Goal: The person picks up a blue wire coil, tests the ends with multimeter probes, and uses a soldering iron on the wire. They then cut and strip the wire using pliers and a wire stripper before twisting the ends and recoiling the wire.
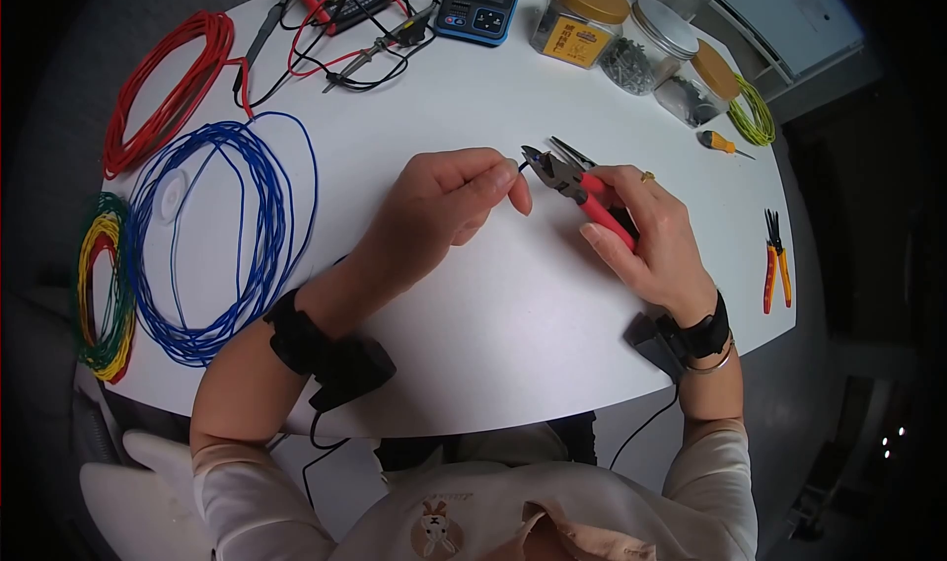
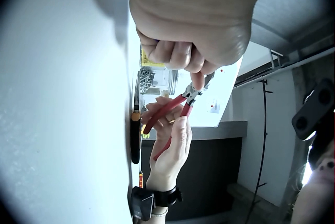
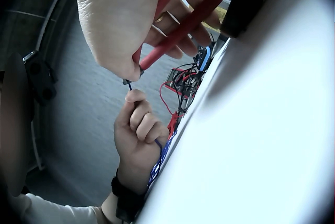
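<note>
Head view: the left forearm (image 1: 345,270) slants inward, and the left hand (image 1: 444,198), raised over the table (image 1: 473,344), sits left of the red-handled pliers (image 1: 564,176), finger and thumb pinching a blue wire (image 3: 130,86) whose end meets the pliers' jaws. The right hand (image 1: 648,227) grips the pliers, thumb against one handle, fingers at the other, handles spread. Just beyond the pliers lies a long-nosed tool (image 1: 568,150); farther beyond stands a jar of screws (image 1: 631,65).

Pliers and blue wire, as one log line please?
left grip: pinches blue wire | right grip: holds red-handled pliers | wire: at pliers' jaws
</note>
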The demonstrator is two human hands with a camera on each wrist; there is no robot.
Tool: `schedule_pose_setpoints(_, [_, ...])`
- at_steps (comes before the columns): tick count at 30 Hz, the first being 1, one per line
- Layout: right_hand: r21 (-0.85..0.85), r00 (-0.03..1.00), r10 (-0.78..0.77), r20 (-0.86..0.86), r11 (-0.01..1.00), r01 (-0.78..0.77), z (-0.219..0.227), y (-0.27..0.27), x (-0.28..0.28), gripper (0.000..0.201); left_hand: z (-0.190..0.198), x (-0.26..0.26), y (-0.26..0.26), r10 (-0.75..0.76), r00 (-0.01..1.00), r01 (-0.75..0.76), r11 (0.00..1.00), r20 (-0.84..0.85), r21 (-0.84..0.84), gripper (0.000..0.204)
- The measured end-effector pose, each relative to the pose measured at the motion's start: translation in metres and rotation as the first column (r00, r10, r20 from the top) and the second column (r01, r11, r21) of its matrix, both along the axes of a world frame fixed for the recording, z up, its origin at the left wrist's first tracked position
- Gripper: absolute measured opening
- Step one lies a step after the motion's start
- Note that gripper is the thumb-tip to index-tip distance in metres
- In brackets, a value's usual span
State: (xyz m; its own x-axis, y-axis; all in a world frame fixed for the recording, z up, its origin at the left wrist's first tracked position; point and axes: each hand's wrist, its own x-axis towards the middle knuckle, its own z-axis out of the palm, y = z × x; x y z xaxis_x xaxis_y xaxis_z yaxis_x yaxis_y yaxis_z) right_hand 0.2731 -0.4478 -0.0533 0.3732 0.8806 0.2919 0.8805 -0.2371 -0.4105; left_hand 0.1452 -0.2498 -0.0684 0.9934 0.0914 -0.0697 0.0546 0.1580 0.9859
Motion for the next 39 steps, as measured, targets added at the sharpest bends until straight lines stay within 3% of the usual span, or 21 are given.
schedule_pose_setpoints(10, [-0.066, 1.0, -0.003, -0.008, 0.998, 0.003, 0.005, -0.002, -0.006, 0.033, 0.001, 0.0, 0.003, -0.05, 0.999, 0.049, 0.998, -0.02, -0.043, 0.029])
schedule_pose_setpoints(16, [0.075, 0.97, -0.064, 0.235, 0.996, 0.047, 0.009, 0.0, -0.006, 0.034, 0.001, 0.0, 0.001, -0.014, 1.0, 0.013, 1.0, 0.016, 0.012, 0.029])
schedule_pose_setpoints(19, [0.057, 0.996, -0.037, 0.076, 0.998, 0.032, 0.005, -0.003, -0.004, 0.033, 0.0, 0.0, 0.0, -0.004, 1.0, 0.004, 0.999, 0.017, 0.036, 0.029])
schedule_pose_setpoints(20, [0.002, 0.996, -0.033, -0.08, 0.999, 0.033, 0.008, -0.003, -0.004, 0.033, -0.001, 0.001, 0.0, -0.002, 1.0, 0.001, 0.999, 0.018, 0.046, 0.029])
schedule_pose_setpoints(22, [-0.102, 0.924, -0.043, -0.381, 0.995, 0.004, 0.014, -0.003, -0.005, 0.031, -0.001, 0.0, 0.001, -0.022, 1.0, 0.022, 0.999, 0.021, 0.036, 0.029])
schedule_pose_setpoints(25, [-0.123, 0.767, -0.026, -0.641, 0.99, -0.07, 0.011, -0.005, -0.004, 0.03, 0.0, -0.002, 0.001, -0.035, 0.999, 0.034, 0.999, 0.04, 0.022, 0.029])
schedule_pose_setpoints(28, [-0.07, 0.899, -0.002, -0.438, 0.997, -0.031, 0.012, -0.002, -0.004, 0.031, -0.001, -0.001, 0.001, -0.012, 0.999, 0.009, 0.999, 0.052, 0.051, 0.029])
schedule_pose_setpoints(31, [-0.004, 0.993, -0.009, -0.119, 1.0, 0.009, 0.009, -0.003, -0.006, 0.032, -0.003, 0.001, 0.0, 0.006, 0.999, -0.009, 0.997, 0.043, 0.073, 0.03])
schedule_pose_setpoints(37, [-0.039, 0.994, -0.025, -0.107, 0.999, 0.021, 0.01, -0.002, -0.006, 0.035, -0.003, 0.0, -0.002, 0.036, 0.999, -0.037, 0.997, 0.02, 0.072, 0.03])
schedule_pose_setpoints(39, [-0.055, 0.981, -0.024, -0.194, 0.998, 0.013, 0.011, -0.002, -0.005, 0.036, -0.002, -0.001, -0.004, 0.043, 0.999, -0.045, 0.995, 0.025, 0.09, 0.03])
